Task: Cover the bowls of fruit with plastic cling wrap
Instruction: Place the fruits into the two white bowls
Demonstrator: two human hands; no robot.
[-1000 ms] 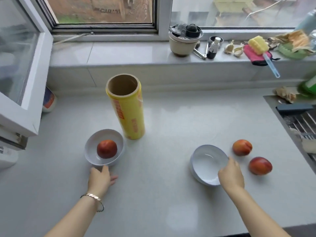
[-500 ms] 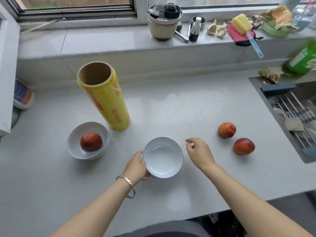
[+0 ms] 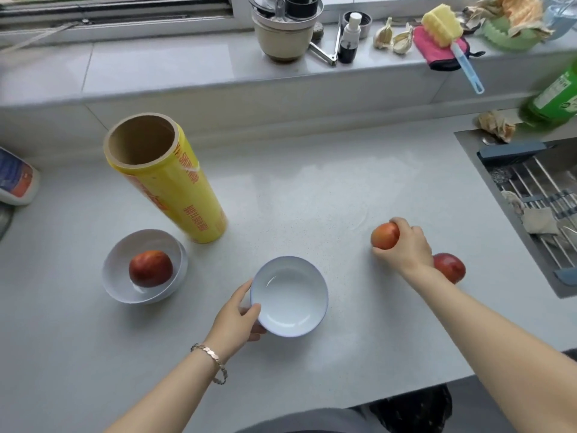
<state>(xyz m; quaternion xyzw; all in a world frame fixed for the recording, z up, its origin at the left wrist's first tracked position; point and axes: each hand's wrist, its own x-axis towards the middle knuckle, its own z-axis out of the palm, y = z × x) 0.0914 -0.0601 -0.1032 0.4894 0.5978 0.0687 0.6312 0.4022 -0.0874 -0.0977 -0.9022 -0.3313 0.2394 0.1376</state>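
An empty white bowl [image 3: 290, 295] with a blue rim sits on the grey counter near the front edge. My left hand [image 3: 235, 320] grips its left rim, thumb over the edge. A second white bowl [image 3: 118, 276] to the left holds a red peach [image 3: 150, 268]. Behind it stands a tall yellow roll of cling wrap [image 3: 175, 182]. My right hand [image 3: 406, 248] curls round an orange-red peach [image 3: 384, 235] on the counter at the right. Another red peach [image 3: 451, 266] lies just behind my right wrist, partly hidden.
A sink [image 3: 537, 201] with a wire rack is set into the counter at the right. The window sill holds a pot [image 3: 285, 29], a small bottle [image 3: 349, 39], garlic, a yellow sponge brush [image 3: 449, 35] and a green bottle [image 3: 554, 98]. A packet [image 3: 15, 179] lies far left.
My left hand left the bowl with the peach and took the empty bowl's rim, after the right hand slid it to the middle. My right hand then reached right and closed round a peach.
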